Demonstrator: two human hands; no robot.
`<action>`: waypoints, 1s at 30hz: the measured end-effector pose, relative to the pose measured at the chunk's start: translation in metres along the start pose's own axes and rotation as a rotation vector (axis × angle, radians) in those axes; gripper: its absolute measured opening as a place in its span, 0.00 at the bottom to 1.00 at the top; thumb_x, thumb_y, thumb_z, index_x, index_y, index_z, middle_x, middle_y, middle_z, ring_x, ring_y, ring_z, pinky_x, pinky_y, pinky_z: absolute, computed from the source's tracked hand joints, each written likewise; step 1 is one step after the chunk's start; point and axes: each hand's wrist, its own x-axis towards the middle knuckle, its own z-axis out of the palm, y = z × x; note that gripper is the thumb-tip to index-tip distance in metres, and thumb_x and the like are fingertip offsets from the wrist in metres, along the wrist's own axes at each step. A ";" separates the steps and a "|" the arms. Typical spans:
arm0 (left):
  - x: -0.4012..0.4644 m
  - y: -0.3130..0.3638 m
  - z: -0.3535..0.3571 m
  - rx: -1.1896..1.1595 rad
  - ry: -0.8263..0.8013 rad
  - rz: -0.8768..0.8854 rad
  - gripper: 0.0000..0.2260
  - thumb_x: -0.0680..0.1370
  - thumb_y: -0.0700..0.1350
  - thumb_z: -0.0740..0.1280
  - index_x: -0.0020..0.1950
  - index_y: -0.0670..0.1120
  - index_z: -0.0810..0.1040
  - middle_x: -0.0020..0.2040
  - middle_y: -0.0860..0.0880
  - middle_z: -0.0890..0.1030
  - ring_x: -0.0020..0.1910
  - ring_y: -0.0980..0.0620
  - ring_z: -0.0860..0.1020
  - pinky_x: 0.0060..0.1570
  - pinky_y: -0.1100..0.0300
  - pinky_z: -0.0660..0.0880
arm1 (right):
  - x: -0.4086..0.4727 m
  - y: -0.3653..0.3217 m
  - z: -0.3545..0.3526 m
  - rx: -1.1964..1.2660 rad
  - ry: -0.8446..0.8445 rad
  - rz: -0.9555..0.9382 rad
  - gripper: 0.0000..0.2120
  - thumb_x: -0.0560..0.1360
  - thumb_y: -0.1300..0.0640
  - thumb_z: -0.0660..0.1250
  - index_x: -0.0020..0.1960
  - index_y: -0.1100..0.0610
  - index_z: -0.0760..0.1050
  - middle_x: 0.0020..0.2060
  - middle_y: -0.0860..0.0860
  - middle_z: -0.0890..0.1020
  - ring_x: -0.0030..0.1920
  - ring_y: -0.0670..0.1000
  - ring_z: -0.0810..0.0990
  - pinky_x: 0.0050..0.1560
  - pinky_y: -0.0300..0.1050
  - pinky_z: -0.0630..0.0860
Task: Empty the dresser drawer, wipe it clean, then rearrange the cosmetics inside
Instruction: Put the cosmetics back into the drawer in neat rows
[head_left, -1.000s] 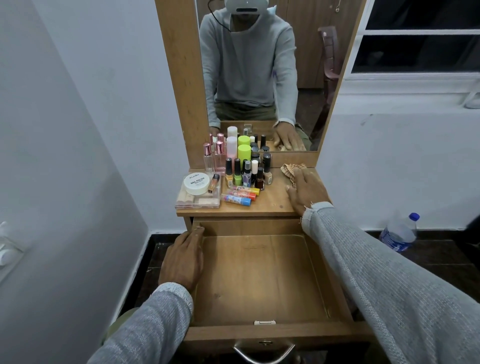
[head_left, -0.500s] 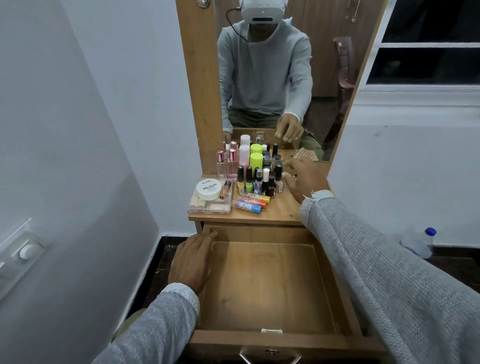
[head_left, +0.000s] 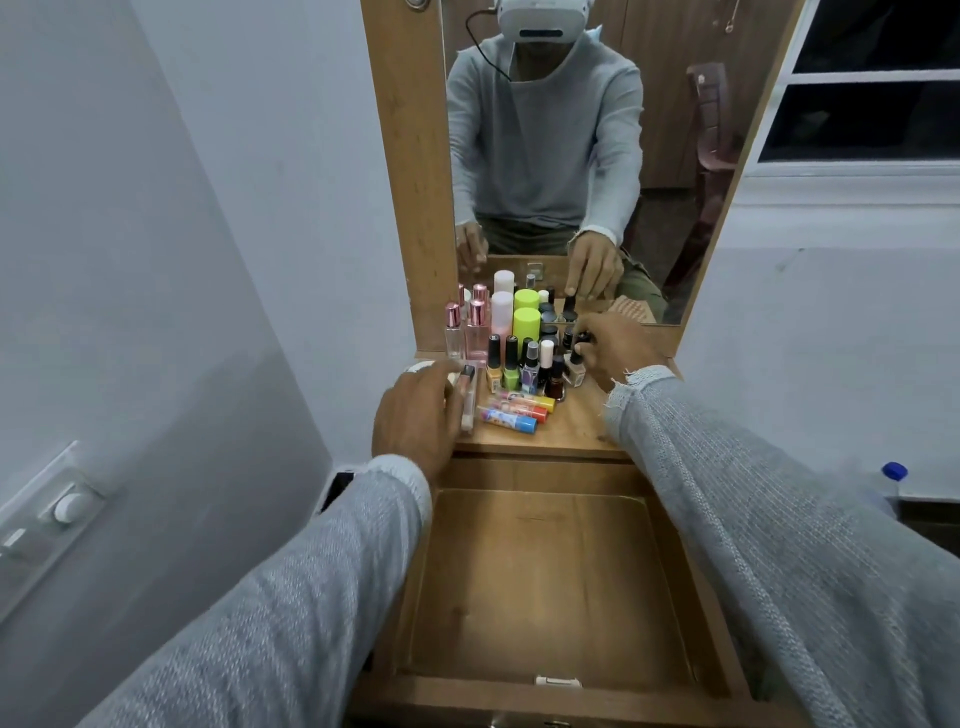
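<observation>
Two hands reached past the bare, pulled-out drawer (head_left: 545, 587) toward cosmetics on the tabletop (head_left: 576, 431): the left hand (head_left: 415, 415) touched the clear case (head_left: 469, 400), grip unclear; farther right, the right hand (head_left: 615, 348) pinched a dark-capped bottle (head_left: 583, 338), likely for restocking.

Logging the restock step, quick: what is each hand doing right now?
Left hand: over the clear palette case; grip cannot be told.
Right hand: pinching a small black-capped bottle among the nail polishes.
</observation>
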 end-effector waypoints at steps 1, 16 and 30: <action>0.009 0.006 -0.001 -0.007 -0.002 -0.016 0.12 0.79 0.46 0.66 0.63 0.49 0.76 0.56 0.48 0.82 0.52 0.48 0.79 0.55 0.53 0.77 | -0.002 0.002 -0.005 0.011 0.021 -0.004 0.08 0.74 0.61 0.67 0.53 0.54 0.78 0.51 0.53 0.82 0.51 0.56 0.78 0.55 0.53 0.76; 0.080 0.033 0.029 0.073 -0.192 -0.043 0.08 0.79 0.41 0.67 0.57 0.48 0.78 0.53 0.47 0.82 0.48 0.46 0.79 0.51 0.49 0.79 | -0.079 -0.013 -0.037 0.227 -0.040 -0.207 0.11 0.74 0.60 0.68 0.57 0.57 0.80 0.50 0.51 0.82 0.47 0.49 0.79 0.49 0.44 0.77; 0.040 0.021 -0.040 -0.214 -0.040 0.058 0.05 0.77 0.45 0.70 0.52 0.48 0.79 0.43 0.54 0.80 0.41 0.58 0.77 0.45 0.60 0.77 | -0.114 -0.031 0.001 0.301 -0.181 -0.192 0.11 0.74 0.59 0.68 0.56 0.55 0.79 0.47 0.49 0.80 0.44 0.46 0.74 0.46 0.41 0.72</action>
